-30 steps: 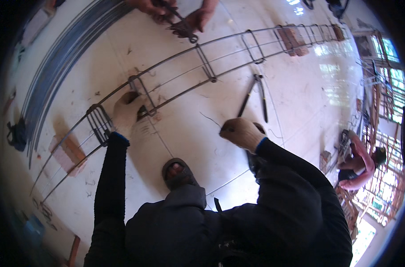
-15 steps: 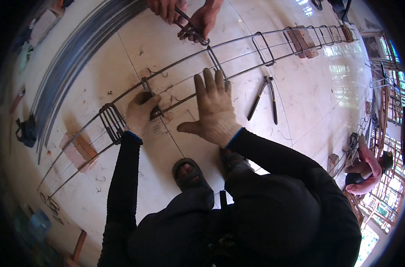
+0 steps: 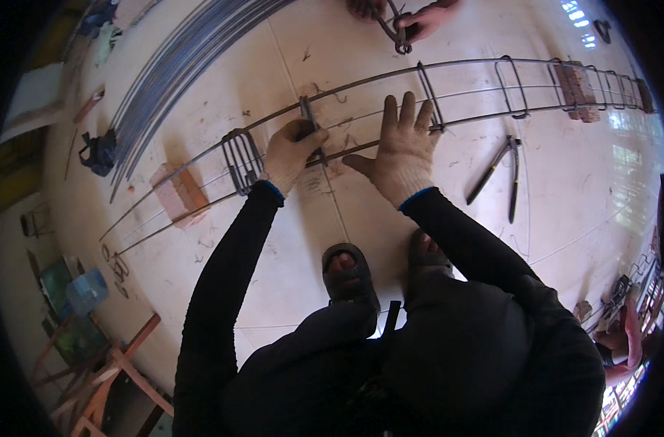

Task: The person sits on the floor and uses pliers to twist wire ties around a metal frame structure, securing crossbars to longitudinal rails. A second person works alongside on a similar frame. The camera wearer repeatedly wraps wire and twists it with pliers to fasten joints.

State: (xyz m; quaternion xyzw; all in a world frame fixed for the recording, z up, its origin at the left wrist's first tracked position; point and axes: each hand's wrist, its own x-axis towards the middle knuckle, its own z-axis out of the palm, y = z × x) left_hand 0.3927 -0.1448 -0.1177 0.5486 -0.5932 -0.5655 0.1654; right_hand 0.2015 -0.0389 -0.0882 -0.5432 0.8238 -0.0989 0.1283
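Observation:
A long, narrow cage of steel rebar (image 3: 354, 102) runs across the floor, with wire ties and stirrups along it. My left hand (image 3: 290, 153), in a pale work glove, has its thumb and fingers closed around a rectangular steel stirrup (image 3: 307, 111) set across the bars. My right hand (image 3: 402, 156), gloved too, is spread flat with fingers apart at the near bar, beside another stirrup (image 3: 430, 95); nothing is in it. Left of my left hand, a bunch of stirrups (image 3: 242, 162) hangs on the cage. Pincers (image 3: 503, 171) with dark handles lie open on the floor at right.
Across the cage, a co-worker's hands (image 3: 427, 20) hold a pincer-like tool (image 3: 392, 33). Bricks (image 3: 180, 193) prop the cage's left end, and another brick (image 3: 576, 91) its right. Loose rebar (image 3: 193, 65) lies behind. Wooden frames (image 3: 120, 371) stand lower left; another person (image 3: 627, 335) is at right.
My view has swung left, so the scene sits further right. Both my hands keep nearly the same pose at the cage. The co-worker's tool has drawn back a little from the far bar.

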